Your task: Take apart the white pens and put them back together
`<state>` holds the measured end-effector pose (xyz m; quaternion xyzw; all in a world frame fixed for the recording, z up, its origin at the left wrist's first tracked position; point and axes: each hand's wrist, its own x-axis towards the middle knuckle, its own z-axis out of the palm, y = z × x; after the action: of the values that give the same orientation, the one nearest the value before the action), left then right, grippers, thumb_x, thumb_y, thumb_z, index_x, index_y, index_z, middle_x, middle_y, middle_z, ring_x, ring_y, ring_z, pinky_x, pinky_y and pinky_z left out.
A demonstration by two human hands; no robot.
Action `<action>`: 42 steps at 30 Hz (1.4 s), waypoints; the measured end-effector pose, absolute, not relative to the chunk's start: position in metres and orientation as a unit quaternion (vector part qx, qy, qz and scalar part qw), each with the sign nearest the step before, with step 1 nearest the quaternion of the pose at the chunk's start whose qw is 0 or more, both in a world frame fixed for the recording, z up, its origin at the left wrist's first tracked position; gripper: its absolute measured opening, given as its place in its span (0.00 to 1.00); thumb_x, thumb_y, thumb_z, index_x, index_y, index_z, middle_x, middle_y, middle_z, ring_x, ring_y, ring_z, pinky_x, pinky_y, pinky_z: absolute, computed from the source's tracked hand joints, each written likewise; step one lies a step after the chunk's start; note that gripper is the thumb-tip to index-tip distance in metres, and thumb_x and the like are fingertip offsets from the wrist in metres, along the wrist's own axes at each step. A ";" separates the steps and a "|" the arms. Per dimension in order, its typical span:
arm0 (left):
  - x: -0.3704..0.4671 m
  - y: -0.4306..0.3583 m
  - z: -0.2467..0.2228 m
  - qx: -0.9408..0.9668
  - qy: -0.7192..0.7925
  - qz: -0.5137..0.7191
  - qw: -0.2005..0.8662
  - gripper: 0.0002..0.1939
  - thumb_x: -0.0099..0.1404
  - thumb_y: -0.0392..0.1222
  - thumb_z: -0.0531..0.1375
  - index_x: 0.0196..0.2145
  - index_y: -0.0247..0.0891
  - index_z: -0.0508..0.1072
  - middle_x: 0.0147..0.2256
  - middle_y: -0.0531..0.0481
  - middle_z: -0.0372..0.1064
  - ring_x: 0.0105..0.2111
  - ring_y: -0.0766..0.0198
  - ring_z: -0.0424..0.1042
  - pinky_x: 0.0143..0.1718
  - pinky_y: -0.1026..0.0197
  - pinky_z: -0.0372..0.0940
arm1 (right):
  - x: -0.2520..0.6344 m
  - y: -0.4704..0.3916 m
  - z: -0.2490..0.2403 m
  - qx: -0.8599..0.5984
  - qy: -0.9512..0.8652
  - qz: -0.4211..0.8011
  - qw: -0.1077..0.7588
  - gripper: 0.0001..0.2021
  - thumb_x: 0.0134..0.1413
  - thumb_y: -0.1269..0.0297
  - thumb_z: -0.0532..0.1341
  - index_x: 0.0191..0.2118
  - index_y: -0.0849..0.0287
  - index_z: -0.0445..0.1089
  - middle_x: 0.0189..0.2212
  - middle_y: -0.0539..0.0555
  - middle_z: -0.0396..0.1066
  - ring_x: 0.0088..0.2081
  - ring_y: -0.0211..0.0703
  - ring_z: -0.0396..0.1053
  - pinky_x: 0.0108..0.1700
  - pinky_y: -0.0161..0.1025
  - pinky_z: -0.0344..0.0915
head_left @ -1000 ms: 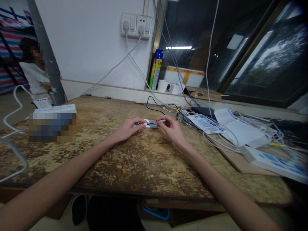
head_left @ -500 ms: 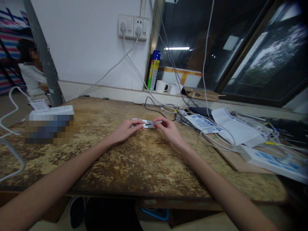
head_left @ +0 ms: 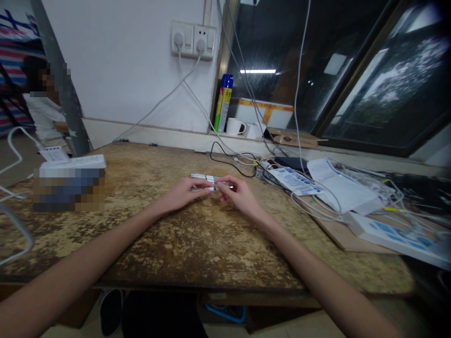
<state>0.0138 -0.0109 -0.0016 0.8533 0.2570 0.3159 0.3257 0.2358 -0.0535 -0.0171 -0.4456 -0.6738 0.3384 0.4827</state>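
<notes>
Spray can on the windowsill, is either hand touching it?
No, the left hand and right hand are at the pens on the table, away from the spray can.

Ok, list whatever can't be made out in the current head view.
Head view, each one:
Slim white-and-grey pens: exact number and full lengths, hidden by the bare left hand and bare right hand.
Each hand's grip: finger contact, hidden by its own fingers.
White paper sheet with blue print: wording, too small and blurred.
Blue shape at left: identity, covered by pixelation.
</notes>
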 end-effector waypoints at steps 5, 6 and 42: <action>0.015 -0.010 -0.002 0.856 0.264 0.320 0.308 0.15 0.71 0.49 0.63 0.51 0.43 0.81 0.49 0.46 0.81 0.48 0.55 0.77 0.55 0.54 0.64 | 0.238 -0.053 -0.018 -0.473 -0.677 0.321 0.464 0.18 0.67 0.49 0.54 0.44 0.57 0.72 0.21 0.48 0.70 0.23 0.41 0.68 0.28 0.37 0.64; 0.014 -0.010 -0.002 0.855 0.266 0.323 0.307 0.15 0.71 0.49 0.63 0.51 0.43 0.81 0.49 0.46 0.81 0.48 0.55 0.77 0.55 0.54 0.65 | 0.238 -0.053 -0.017 -0.464 -0.681 0.312 0.472 0.15 0.66 0.52 0.55 0.45 0.57 0.72 0.25 0.49 0.72 0.26 0.41 0.69 0.31 0.37 0.66; 0.011 -0.014 0.005 0.855 0.292 0.313 0.294 0.15 0.70 0.49 0.63 0.50 0.41 0.82 0.50 0.45 0.81 0.49 0.53 0.77 0.54 0.54 0.64 | 0.246 -0.061 -0.004 -0.472 -0.741 0.250 0.407 0.20 0.68 0.48 0.56 0.30 0.57 0.67 0.20 0.47 0.66 0.24 0.40 0.63 0.30 0.37 0.56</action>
<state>0.0115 -0.0139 0.0055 0.8546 0.2916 0.3134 0.2939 0.2459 -0.0609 -0.0038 -0.4723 -0.7411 0.2496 0.4067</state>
